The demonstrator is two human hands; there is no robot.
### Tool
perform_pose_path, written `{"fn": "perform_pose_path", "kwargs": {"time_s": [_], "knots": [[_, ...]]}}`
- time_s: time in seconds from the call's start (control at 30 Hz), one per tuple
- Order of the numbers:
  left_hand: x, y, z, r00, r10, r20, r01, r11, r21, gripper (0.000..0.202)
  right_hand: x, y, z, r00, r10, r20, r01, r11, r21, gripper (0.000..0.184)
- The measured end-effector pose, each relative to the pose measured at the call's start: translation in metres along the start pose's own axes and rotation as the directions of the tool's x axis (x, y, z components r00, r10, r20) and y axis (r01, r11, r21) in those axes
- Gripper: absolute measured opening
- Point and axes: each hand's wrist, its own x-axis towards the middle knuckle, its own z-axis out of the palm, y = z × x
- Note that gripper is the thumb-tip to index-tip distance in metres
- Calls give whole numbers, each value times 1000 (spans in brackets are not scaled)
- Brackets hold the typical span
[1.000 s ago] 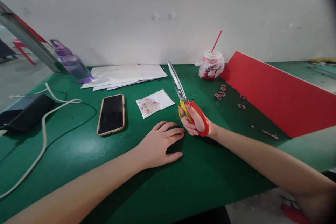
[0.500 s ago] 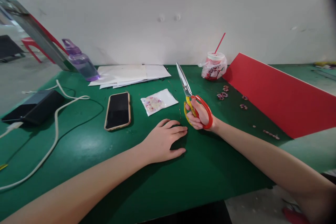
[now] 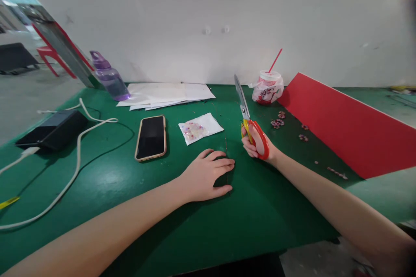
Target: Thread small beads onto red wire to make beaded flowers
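My right hand (image 3: 255, 140) is closed round the handles of a pair of scissors (image 3: 243, 108). One handle is red, the other yellow, and the blades point up and away, closed together. Flat on the green table (image 3: 182, 233) lies my left hand (image 3: 208, 175), its fingers spread and thumb apart. A thin dark string (image 3: 226, 140) runs along the table by the left fingertips and passes partly beneath them. Just beyond that hand is a small clear and white packet (image 3: 200, 128) with colourful beads inside.
Left of the packet lies a phone (image 3: 151, 138). Farther back are white papers (image 3: 169, 94) and a purple bottle (image 3: 112, 80). A black device (image 3: 53, 130) with a white cable (image 3: 77, 156) is at left. Beaded pieces (image 3: 277, 124), a bagged cup (image 3: 268, 88) and a red board (image 3: 344, 125) stand right.
My right hand has moved slightly right with the scissors, away from my left hand. The left hand stays flat on the table. The view has shifted a little.
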Motion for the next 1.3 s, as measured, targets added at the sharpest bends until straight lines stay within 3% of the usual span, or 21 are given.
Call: {"fn": "perform_pose_path", "kwargs": {"time_s": [0.23,0.3,0.37,0.4,0.47,0.53,0.57,0.6,0.67,0.77,0.93,1.3], "knots": [[0,1,0,1000,12,-8,-11,1000,16,49,-14,-11,9,991,-128,-36,125,990,-61,37],[-1,1,0,999,17,-28,-16,1000,27,47,-18,-21,5,979,-178,-102,154,965,-211,34],[-2,1,0,998,28,-54,-25,999,45,43,-21,-30,-3,947,-247,-204,126,874,-470,32],[-2,1,1,997,34,-71,-30,998,57,41,-21,-34,-9,918,-302,-256,80,776,-626,32],[-3,2,1,993,47,-106,-38,996,86,37,-22,-38,-23,844,-453,-287,-74,431,-899,34],[-3,2,2,990,50,-129,-35,993,117,35,-21,-38,-38,813,-530,-243,-242,72,-968,44],[-3,3,2,990,49,-135,-31,991,132,34,-20,-36,-44,817,-528,-232,-303,-50,-952,49],[-3,3,2,989,45,-139,-25,989,145,33,-19,-34,-49,830,-506,-235,-344,-133,-930,52],[-3,4,1,988,32,-148,-7,986,167,32,-16,-29,-56,855,-445,-265,-391,-220,-894,55],[-4,4,0,987,6,-161,24,983,180,31,-14,-24,-61,871,-366,-327,-428,-240,-871,57],[-4,4,0,989,-31,-144,56,983,173,31,-12,-24,-65,835,-366,-412,-507,-217,-834,61],[-5,2,4,995,-57,-81,68,988,137,36,-12,-22,-68,854,-338,-395,-475,-200,-857,53]]}}
